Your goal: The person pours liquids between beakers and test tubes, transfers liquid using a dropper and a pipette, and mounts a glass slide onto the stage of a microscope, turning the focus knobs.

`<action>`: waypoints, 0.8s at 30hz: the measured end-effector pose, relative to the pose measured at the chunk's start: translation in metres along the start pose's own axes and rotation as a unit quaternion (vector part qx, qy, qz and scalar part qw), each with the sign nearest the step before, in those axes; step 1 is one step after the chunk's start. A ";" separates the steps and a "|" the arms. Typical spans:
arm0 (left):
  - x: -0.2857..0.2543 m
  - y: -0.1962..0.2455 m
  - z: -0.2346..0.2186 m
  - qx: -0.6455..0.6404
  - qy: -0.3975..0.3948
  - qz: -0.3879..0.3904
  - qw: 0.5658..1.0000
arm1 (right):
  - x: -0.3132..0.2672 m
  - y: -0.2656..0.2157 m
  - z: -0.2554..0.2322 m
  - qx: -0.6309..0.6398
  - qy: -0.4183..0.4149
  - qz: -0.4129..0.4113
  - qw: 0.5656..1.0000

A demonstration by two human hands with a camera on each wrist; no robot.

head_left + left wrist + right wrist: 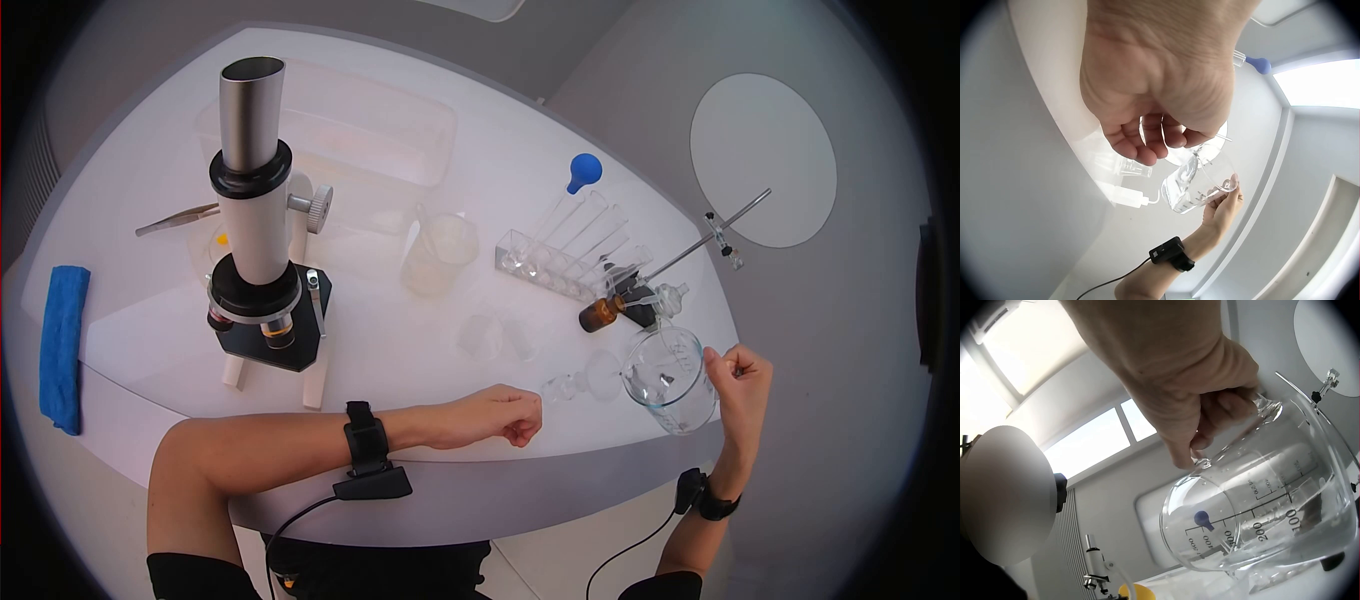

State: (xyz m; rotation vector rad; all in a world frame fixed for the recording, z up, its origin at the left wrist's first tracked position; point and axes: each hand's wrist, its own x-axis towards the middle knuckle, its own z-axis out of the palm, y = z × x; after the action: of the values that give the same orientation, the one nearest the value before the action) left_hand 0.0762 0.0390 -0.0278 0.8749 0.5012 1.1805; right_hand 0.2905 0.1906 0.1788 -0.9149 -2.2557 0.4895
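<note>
My right hand (740,390) grips the handle of a clear glass measuring jug (1260,512) at the table's right edge. The jug is tilted, and clear liquid shows inside it; dark graduation marks run along its wall. My left hand (490,415) is over the table's front edge, with its fingers (1154,147) loosely curled and nothing seen in them. Between the two hands lies clear glassware (600,375), faint against the white top. A brown glass bottle (600,315) stands just behind the jug.
A rack (540,265) with several test tubes and a blue rubber bulb (585,170) stand behind. A metal stand rod (740,208) leans over at right. At left are a microscope (255,200), tweezers (175,220) and a blue cloth (65,345). A clear plastic box (420,120) stands at the back.
</note>
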 end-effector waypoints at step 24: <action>0.000 0.001 0.001 0.009 0.001 0.000 1.000 | 0.001 -0.003 0.000 -0.011 -0.007 -0.007 1.000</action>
State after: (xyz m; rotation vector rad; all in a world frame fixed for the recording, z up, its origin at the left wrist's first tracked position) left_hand 0.0760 0.0385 -0.0269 0.8888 0.5150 1.1789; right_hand 0.2886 0.1894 0.1803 -0.9078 -2.2838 0.4675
